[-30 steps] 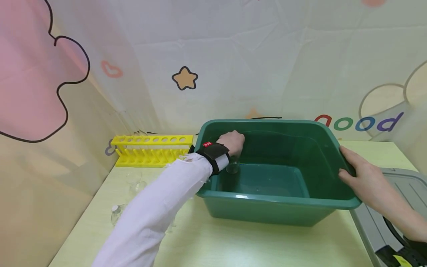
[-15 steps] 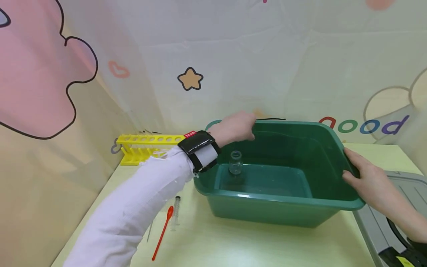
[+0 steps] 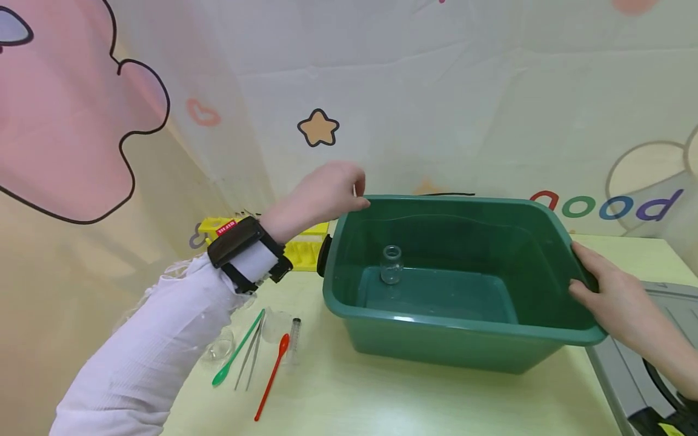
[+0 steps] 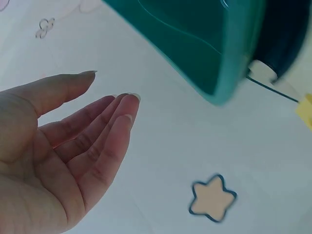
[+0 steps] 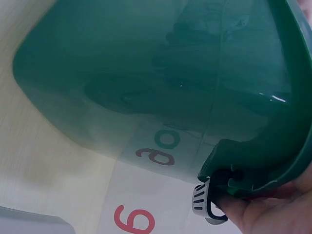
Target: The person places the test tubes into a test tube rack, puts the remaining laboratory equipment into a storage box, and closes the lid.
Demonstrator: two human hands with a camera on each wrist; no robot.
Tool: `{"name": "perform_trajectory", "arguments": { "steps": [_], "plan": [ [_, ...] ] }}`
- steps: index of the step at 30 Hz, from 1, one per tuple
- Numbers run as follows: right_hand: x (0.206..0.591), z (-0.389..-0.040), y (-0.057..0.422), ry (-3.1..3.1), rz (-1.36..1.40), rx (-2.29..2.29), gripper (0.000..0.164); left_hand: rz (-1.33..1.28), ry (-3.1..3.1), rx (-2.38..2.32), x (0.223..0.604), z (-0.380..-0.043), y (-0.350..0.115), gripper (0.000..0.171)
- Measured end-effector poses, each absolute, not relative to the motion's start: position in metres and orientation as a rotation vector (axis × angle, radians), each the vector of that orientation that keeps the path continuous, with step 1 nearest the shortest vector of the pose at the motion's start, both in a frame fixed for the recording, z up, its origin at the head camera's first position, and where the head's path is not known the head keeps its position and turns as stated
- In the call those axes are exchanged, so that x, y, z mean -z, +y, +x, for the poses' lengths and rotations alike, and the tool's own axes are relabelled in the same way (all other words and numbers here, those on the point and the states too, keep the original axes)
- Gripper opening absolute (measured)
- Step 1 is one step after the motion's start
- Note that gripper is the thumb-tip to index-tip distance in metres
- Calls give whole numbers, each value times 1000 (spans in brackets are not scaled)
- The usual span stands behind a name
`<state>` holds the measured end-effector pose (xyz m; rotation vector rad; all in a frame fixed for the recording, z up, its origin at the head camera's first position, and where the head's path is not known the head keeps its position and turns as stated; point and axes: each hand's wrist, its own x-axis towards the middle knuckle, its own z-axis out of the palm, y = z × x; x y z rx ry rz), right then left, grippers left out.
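A green plastic storage bin (image 3: 431, 345) stands on the table with a small clear glass jar (image 3: 391, 266) upright inside, towards its left end. My left hand (image 3: 322, 191) hovers at the bin's back left corner. In the left wrist view its fingers (image 4: 105, 151) are loosely bent, thumb apart, with nothing between them. My right hand (image 3: 618, 297) grips the bin's right rim, thumb on the inner side. The right wrist view shows the fingers under the rim by a grey and black handle clip (image 5: 204, 202).
Left of the bin lie a red spoon (image 3: 272, 375), a green spoon (image 3: 237, 351), tweezers (image 3: 252, 351), a syringe (image 3: 294, 336) and a clear glass vessel (image 3: 220, 346). A yellow test-tube rack (image 3: 305, 253) stands behind my left arm. A grey lid (image 3: 616, 369) is at the right.
My left hand has let go of the glass jar, risen out of the bin and moved left, leaving the jar inside. The right hand keeps its grip on the rim.
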<state>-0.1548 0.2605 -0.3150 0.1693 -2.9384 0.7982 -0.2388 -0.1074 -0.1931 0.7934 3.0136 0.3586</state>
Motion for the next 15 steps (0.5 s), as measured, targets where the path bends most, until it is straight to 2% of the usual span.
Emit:
{"name": "perform_trajectory", "arguments": {
  "steps": [9,15],
  "plan": [
    [316,-156,262,-2931,202,-781,63,637,3024,-488,201,-233,-160,14],
    [316,-155,263,-2936,187,-777,64,561,3032,-501,219,-230,-194,13]
  ]
}}
